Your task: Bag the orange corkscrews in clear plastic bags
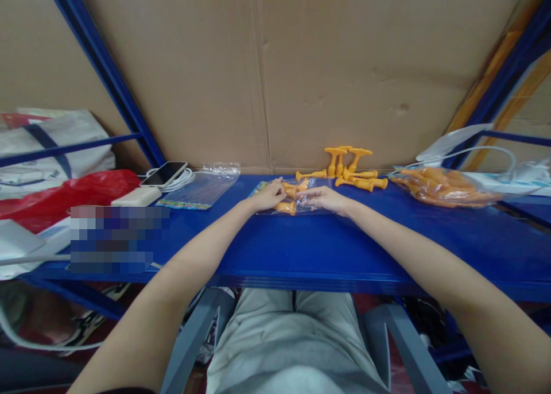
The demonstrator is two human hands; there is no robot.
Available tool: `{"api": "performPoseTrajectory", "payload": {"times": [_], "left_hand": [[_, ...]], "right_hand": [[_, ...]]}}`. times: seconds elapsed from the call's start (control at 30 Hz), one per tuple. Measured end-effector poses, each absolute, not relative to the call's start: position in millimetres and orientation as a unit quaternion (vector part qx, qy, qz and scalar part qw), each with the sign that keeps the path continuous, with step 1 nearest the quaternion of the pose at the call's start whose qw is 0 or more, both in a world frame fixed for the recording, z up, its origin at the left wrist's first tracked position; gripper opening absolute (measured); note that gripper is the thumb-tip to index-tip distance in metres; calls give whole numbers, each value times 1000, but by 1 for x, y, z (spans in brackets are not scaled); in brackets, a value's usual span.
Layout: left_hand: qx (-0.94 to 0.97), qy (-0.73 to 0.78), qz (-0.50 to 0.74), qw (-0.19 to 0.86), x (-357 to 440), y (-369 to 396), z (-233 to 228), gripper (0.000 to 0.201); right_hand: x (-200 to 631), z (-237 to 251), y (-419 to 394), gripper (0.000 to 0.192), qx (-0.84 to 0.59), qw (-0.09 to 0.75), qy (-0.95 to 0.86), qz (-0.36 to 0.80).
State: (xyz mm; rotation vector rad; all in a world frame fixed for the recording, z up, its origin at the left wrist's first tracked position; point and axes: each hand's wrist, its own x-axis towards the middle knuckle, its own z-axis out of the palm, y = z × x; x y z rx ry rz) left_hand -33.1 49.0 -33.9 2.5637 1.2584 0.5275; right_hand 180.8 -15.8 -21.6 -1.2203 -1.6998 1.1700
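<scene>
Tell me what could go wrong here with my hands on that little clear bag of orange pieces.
1. The clear bag lies flat under the left hand and right hand; orange pieces might slip out of its mouth.
2. The loose orange pieces stand and lie right behind the bag, so a hand pulling back could knock them over.
3. The phone rests on a coiled white cable, where it may slide.

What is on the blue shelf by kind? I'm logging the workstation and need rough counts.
Loose orange plastic pieces behind the hands: about 7, since they overlap
Clear bag of orange pieces under the left hand and right hand: 1
Large bag of orange pieces: 1
Empty clear bags, stacked: 1 stack
Phone: 1
White power bank: 1
Total: about 12
</scene>
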Motion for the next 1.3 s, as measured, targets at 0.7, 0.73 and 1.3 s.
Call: {"api": "performPoseTrajectory", "payload": {"times": [0.7, 0.73, 1.3], "left_hand": [[865, 456, 189, 91, -69, 72, -35, 18], [865, 457, 188, 91, -69, 71, -35, 18], [846, 470, 225, 114, -65, 64, -34, 13]], "right_hand": [[260, -12, -2, 46, -756, 41, -645, -104], [259, -13, -1, 47, -755, 30, -647, -100], [245, -9, 0, 49, -707, 117, -697, -30]]}}
